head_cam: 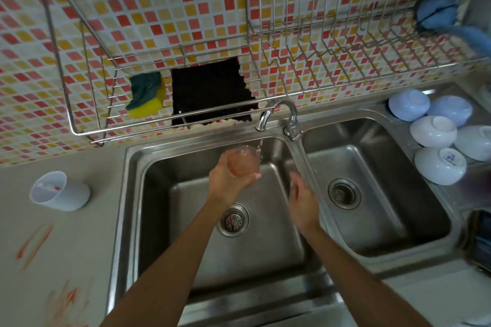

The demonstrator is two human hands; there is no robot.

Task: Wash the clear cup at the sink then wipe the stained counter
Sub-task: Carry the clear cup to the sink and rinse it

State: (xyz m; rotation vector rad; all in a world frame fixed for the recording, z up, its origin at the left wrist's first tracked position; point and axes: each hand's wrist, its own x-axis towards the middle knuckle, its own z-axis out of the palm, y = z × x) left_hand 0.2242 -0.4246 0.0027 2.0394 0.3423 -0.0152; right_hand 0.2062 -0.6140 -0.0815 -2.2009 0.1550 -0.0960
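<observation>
Now your left hand (228, 180) grips the clear cup (243, 160) just under the faucet (276, 114) stream; your right hand (301, 194), fingers relaxed, hovers beside it.

A home kitchen, seen over the sink.

A steel double sink (300, 268) with a curved tap (279, 111) is set in a grey counter (66, 247) against a wall of red and yellow mosaic tiles (159, 8). A wire rack (186, 114) holds a sponge (146, 94) and dark cloth (212, 90); upturned bowls (433, 131) drain beside the sink.
</observation>
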